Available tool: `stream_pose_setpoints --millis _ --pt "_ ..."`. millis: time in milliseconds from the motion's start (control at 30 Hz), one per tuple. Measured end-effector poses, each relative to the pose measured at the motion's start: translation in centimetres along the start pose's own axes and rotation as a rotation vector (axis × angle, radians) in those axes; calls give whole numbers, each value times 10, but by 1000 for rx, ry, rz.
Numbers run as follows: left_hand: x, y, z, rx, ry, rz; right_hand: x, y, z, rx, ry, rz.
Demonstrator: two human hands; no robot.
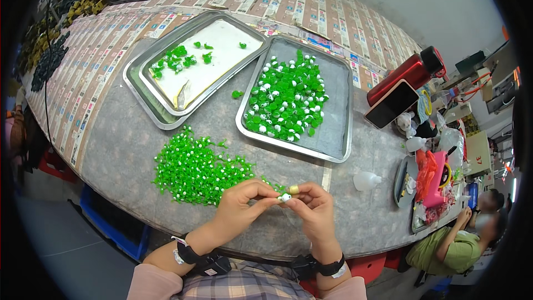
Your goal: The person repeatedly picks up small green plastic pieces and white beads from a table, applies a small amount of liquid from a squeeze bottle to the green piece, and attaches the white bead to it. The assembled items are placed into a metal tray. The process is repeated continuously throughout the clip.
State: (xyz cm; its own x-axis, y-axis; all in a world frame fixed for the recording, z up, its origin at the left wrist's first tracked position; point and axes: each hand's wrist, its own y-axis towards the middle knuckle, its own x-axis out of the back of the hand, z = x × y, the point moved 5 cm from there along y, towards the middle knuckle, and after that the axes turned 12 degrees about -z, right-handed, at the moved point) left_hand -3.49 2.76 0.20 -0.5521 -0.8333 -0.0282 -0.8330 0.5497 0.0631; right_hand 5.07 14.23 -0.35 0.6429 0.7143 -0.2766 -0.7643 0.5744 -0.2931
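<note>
Over the near part of the table, my left hand [241, 206] and my right hand [314, 214] meet fingertip to fingertip. Both are closed in a pinch around a small green-and-white plastic figure [285, 197], whose white part carries dark spots. A yellow band wraps one of my right fingertips. Just beyond my left hand spreads a loose pile of small green plastic pieces with white dots [197, 169]. Farther off, a metal tray [337, 103] holds many green pieces with white spotted balls. Fingers partly cover the figure, so how its parts join is hidden.
Stacked trays with a white liner [222, 58] hold several green pieces at the far left. To the right stand a red flask [397, 78], a phone [391, 104], a small white bottle [366, 181] and a pink basket [436, 180]. A person in green [449, 250] sits at lower right.
</note>
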Motion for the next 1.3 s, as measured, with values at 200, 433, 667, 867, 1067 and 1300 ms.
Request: stream_pose_setpoints --millis 200,433,667,867,1067,1300 --pt "-7 -2 -14 -366 277 54 11 -2 2 -38 -119 67" --pt "2 4 -15 -270 334 102 2 5 -5 -47 -76 93" --pt "96 94 -40 -267 128 -507 -3 21 14 207 3 -5" --pt "81 139 -20 -529 919 -344 -6 23 2 118 -77 113" --pt "62 161 26 -404 1157 -152 -3 24 -6 83 -132 137" --pt "95 158 -44 -580 1012 -538 8 26 -10 179 -311 45"
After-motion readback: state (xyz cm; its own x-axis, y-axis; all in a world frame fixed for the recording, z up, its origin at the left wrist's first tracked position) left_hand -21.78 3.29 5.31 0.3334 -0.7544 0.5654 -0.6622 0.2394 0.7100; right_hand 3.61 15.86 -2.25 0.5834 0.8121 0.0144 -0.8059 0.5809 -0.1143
